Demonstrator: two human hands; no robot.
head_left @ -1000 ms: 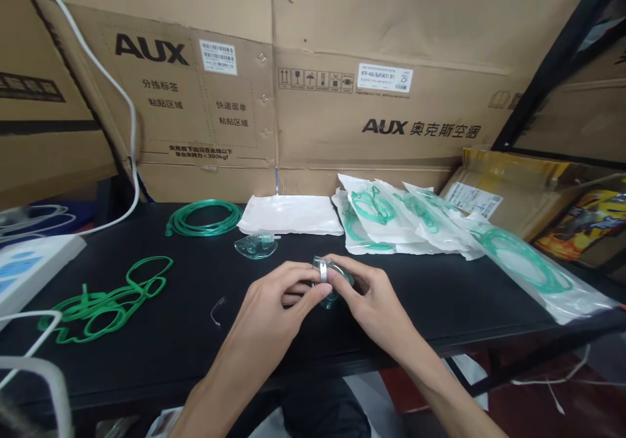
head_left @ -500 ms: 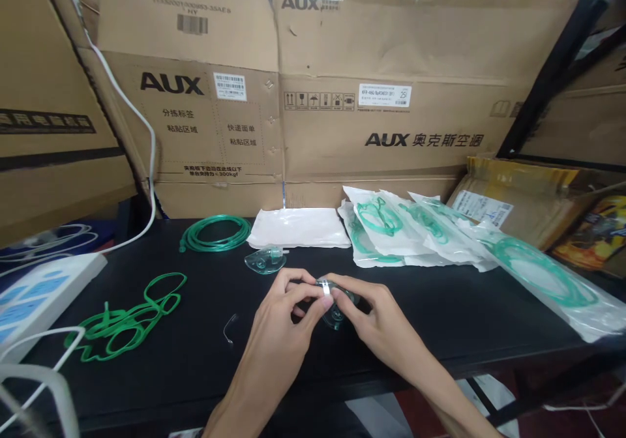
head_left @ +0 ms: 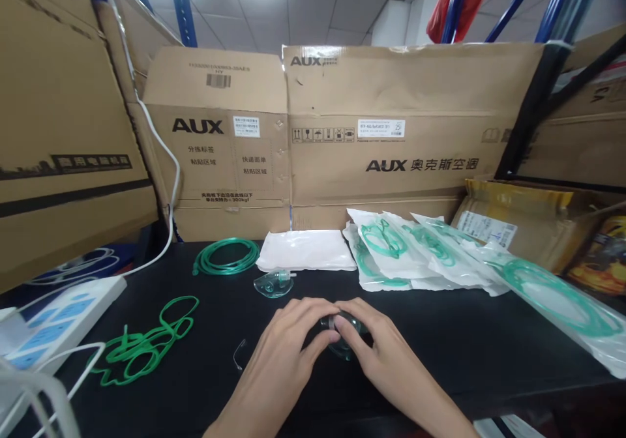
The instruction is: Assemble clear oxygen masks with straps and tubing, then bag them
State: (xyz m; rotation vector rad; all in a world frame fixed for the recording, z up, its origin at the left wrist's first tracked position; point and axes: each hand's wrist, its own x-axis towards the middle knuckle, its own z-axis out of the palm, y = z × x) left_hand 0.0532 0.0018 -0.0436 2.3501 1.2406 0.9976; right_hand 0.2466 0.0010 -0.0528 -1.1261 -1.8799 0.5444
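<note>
A clear green-tinted oxygen mask (head_left: 343,350) is gripped between both hands above the black table, its upper part largely covered by fingers. My left hand (head_left: 299,337) is closed on its left side, thumb and fingers meeting near the metal nose strip (head_left: 331,322). From the right, my right hand (head_left: 379,341) presses its thumb over that strip, fingers curled round the far edge. A second clear mask (head_left: 274,284) lies just beyond my left hand. Left of that hand is a thin clear elastic-like loop (head_left: 238,354).
Coiled green tubing (head_left: 227,259) and tangled flat green tubing or strap (head_left: 147,343) lie left. Behind are a white packet (head_left: 307,250) and several bagged green tubing sets (head_left: 401,255). A white power strip (head_left: 63,324) stands at left; cardboard (head_left: 372,184) walls the back.
The view has tipped upward, so the scene sits lower. My fingers have closed further over the mask's top, and the right thumb now covers much of the metal strip.
</note>
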